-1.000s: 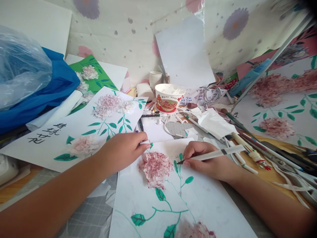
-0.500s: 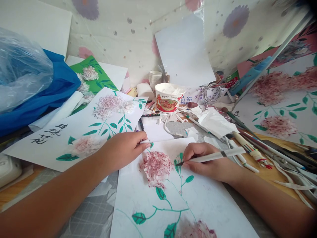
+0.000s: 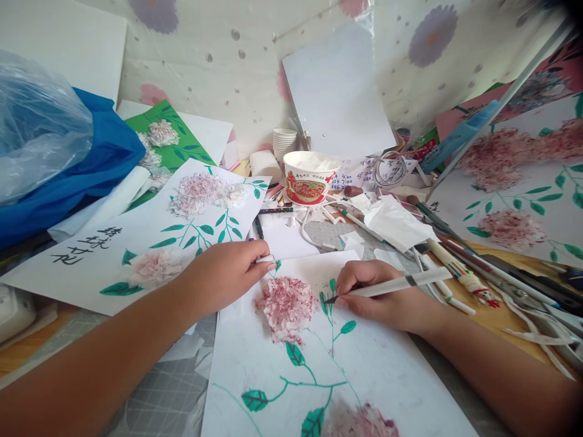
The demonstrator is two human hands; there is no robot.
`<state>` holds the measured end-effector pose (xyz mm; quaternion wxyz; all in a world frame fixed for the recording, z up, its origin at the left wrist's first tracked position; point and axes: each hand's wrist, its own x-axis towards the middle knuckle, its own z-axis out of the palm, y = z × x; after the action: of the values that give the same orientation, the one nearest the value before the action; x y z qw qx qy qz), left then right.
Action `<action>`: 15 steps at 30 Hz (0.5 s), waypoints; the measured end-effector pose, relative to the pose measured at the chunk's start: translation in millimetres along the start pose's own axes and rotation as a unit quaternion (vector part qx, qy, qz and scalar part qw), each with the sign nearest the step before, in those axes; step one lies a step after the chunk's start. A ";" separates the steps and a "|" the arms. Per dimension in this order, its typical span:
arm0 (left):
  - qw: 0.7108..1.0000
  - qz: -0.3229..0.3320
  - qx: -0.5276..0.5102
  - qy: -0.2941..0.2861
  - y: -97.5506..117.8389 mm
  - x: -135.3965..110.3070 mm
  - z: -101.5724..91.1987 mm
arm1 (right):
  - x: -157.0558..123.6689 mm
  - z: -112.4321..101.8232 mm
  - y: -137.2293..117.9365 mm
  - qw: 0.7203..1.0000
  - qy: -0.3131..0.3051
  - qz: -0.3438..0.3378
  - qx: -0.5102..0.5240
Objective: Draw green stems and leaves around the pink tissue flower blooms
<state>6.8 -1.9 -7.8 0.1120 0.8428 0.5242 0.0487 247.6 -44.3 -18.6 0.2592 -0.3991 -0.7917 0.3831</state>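
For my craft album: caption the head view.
Right hand draws green leaves with a pen; left hand steadies the sheet.

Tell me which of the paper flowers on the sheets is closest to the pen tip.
The dark pink paper flower just left of the pen tip, between both hands; the others sit on other sheets or at the bottom edge.

Both hands low, fingers (image 3: 353,280) seemingly pinched
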 end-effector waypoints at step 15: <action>1.000 0.005 0.001 -0.004 -2.7 -0.1 0.4 | -0.9 -1.3 3.8 0.994 0.082 0.013 0.066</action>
<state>4.5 -0.9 -8.8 0.1132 0.8455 0.5199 0.0454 250.7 -43.1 -21.0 0.3437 -0.4213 -0.7358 0.4036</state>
